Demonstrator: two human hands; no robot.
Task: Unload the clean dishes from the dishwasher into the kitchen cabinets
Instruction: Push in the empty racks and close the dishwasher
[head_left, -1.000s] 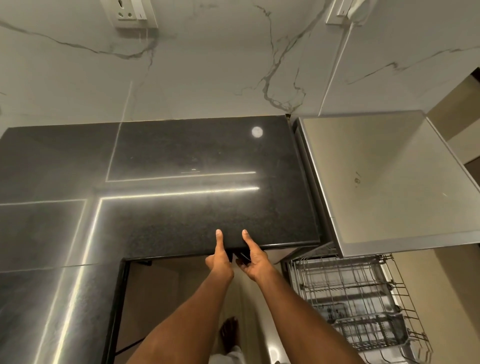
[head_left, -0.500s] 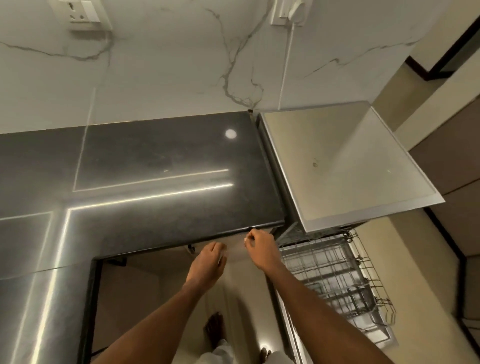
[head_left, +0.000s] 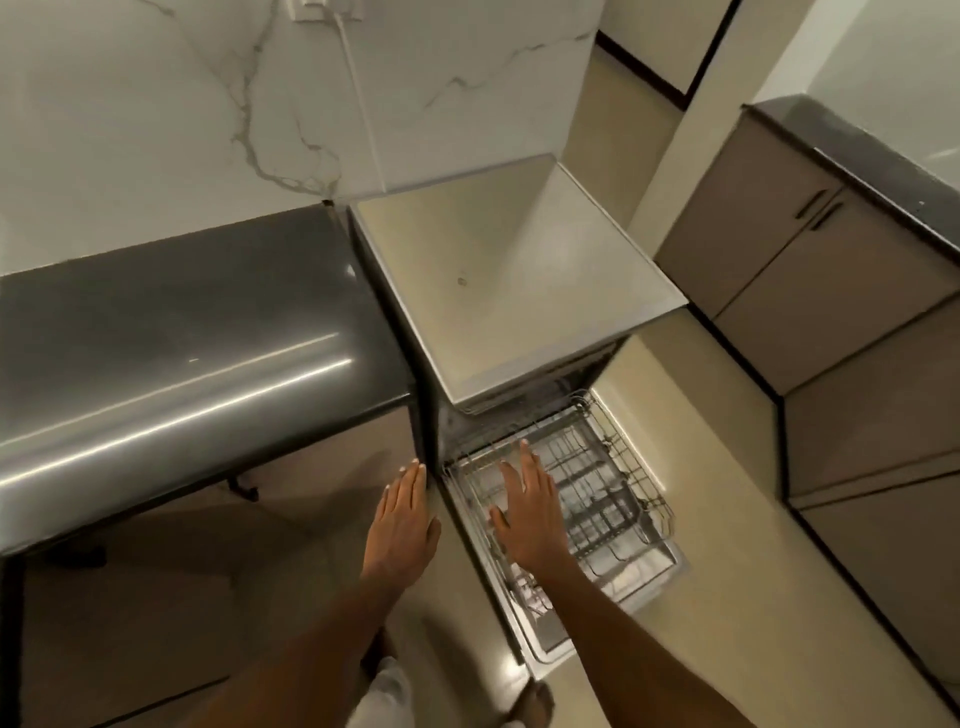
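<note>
The wire dish rack (head_left: 587, 499) stands pulled out over the dishwasher (head_left: 514, 291) door, the right hand (head_left: 527, 512) spread flat above it holding nothing, the left hand (head_left: 402, 514) just left of it, fingers straight together, below the dark countertop (head_left: 182, 332).

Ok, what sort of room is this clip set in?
A home kitchen, most likely. A dishwasher stands open with its wire rack pulled out, next to a dark stone countertop under a marble-look wall. Base cabinets with bar handles line the far side.
</note>
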